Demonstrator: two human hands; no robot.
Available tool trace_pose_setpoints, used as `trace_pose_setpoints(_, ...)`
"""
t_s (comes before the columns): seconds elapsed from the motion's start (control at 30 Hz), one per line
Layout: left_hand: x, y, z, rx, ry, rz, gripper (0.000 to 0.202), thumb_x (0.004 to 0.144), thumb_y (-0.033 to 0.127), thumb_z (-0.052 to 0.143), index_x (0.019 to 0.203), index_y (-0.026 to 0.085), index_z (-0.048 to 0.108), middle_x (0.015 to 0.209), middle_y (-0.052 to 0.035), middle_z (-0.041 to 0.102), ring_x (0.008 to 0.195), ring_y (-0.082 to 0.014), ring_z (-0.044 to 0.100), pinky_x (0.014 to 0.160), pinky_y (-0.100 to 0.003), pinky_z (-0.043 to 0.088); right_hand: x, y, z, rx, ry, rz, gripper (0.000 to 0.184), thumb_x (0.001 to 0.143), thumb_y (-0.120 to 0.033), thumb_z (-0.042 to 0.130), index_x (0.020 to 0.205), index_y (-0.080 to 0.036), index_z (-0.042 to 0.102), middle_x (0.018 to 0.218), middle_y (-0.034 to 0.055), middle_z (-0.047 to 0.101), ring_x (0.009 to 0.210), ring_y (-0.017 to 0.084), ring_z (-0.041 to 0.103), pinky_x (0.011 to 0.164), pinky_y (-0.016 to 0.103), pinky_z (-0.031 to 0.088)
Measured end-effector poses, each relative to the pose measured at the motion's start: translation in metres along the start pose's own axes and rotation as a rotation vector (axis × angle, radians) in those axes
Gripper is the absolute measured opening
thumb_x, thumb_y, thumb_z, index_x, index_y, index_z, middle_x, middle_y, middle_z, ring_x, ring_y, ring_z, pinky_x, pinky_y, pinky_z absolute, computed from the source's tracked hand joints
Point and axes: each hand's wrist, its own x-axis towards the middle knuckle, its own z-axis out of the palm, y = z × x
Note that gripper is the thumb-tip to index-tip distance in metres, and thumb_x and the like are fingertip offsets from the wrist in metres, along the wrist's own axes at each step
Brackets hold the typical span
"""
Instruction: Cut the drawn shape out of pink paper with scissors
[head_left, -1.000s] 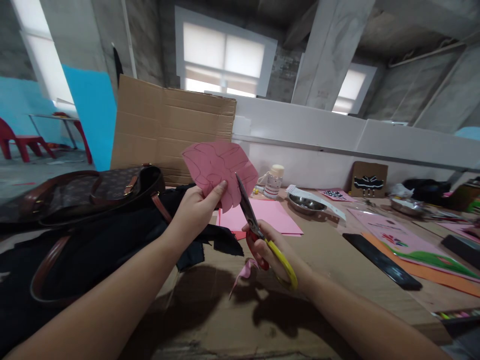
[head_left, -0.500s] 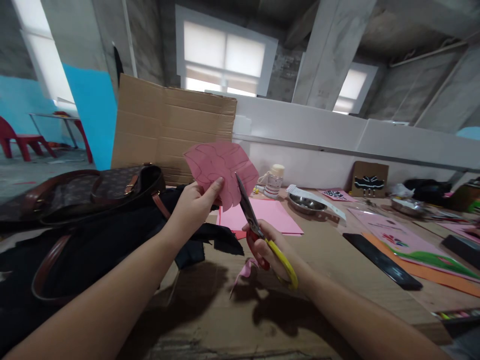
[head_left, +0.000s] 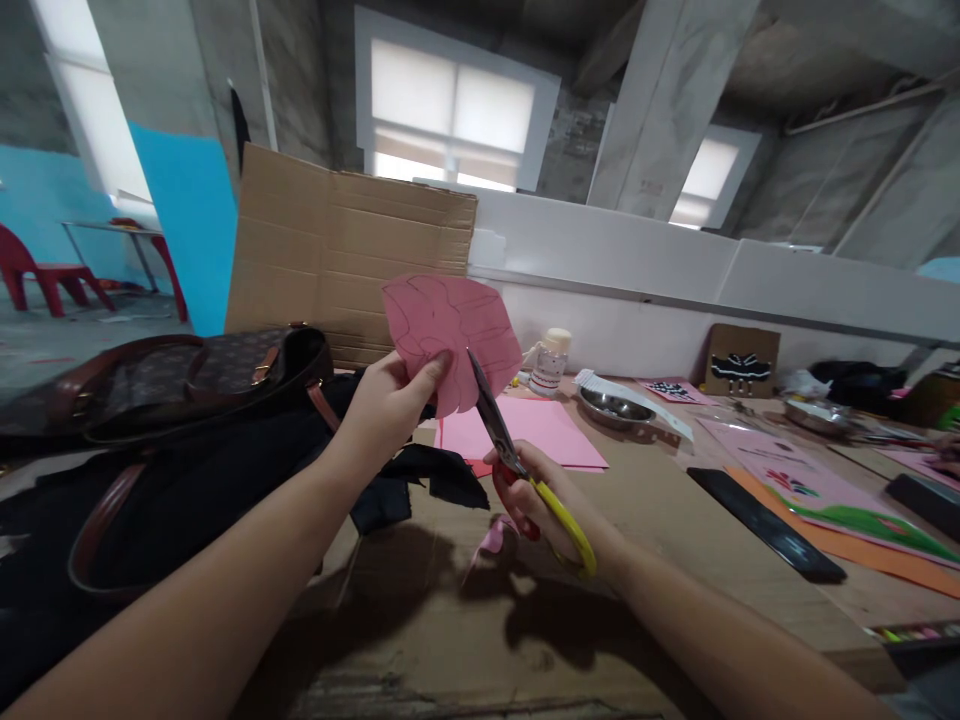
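Pink paper (head_left: 469, 310), thin, pencilled with petal-like curves, held aloft toward the surface's (head_left: 862, 595) far edge; bottom rim cut into scallops, upper outlines look uncut; left grip (head_left: 397, 400) pinching its lower left; right grip (head_left: 536, 490) closed round plastic-handled scissors (head_left: 495, 425), metal blade across the paper; curled pink offcut (head_left: 493, 538) toward the near edge; limp black cloth (head_left: 247, 480) along the left
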Motion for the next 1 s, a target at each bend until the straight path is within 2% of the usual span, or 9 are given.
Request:
trace_pose_setpoints(0.17, 0.0, -0.001, 0.002, -0.028, -0.038, -0.006, 0.035, 0.082, 0.048, 0.071, 0.084, 0.014, 0.07, 0.079, -0.0061, 0.072, 0.072, -0.0184, 0.063, 0.066, -0.028, 0.051, 0.0, 0.009, -0.003, -0.018, -0.035, -0.059, 0.063, 0.089, -0.073, 0.05, 0.122, -0.02, 0.05, 0.087, 0.0007, 0.049, 0.058, 0.009, 0.041, 0.048, 0.02, 0.038)
trace_pose_setpoints(0.47, -0.004, 0.001, 0.004, -0.048, -0.073, 0.052, 0.029, 0.085, 0.044, 0.07, 0.082, 0.015, 0.067, 0.084, -0.0059, 0.072, 0.073, -0.0167, 0.062, 0.069, -0.027, 0.051, -0.001, 0.005, -0.004, -0.043, -0.031, -0.061, 0.059, 0.093, -0.069, 0.048, 0.125, -0.02, 0.05, 0.082, -0.0002, 0.047, 0.057, 0.009, 0.037, 0.048, 0.021, 0.035)
trace_pose_setpoints(0.73, -0.005, 0.008, 0.002, 0.102, -0.073, 0.021, 0.026, 0.086, 0.038, 0.068, 0.072, 0.017, 0.061, 0.068, 0.0003, 0.062, 0.062, -0.0132, 0.053, 0.06, -0.024, 0.046, 0.002, 0.008, -0.005, -0.036, -0.018, -0.066, 0.056, 0.092, -0.069, 0.05, 0.119, -0.02, 0.051, 0.079, -0.0013, 0.048, 0.056, 0.009, 0.038, 0.048, 0.021, 0.038)
trace_pose_setpoints(1.0, -0.004, -0.002, 0.002, 0.0, -0.102, 0.019, 0.033, 0.086, 0.049, 0.067, 0.089, 0.016, 0.067, 0.09, -0.0072, 0.073, 0.079, -0.0188, 0.064, 0.072, -0.028, 0.051, 0.0, 0.006, -0.003, -0.005, -0.031, -0.021, 0.057, 0.092, -0.069, 0.049, 0.121, -0.02, 0.05, 0.076, -0.0024, 0.046, 0.054, 0.009, 0.037, 0.046, 0.021, 0.035)
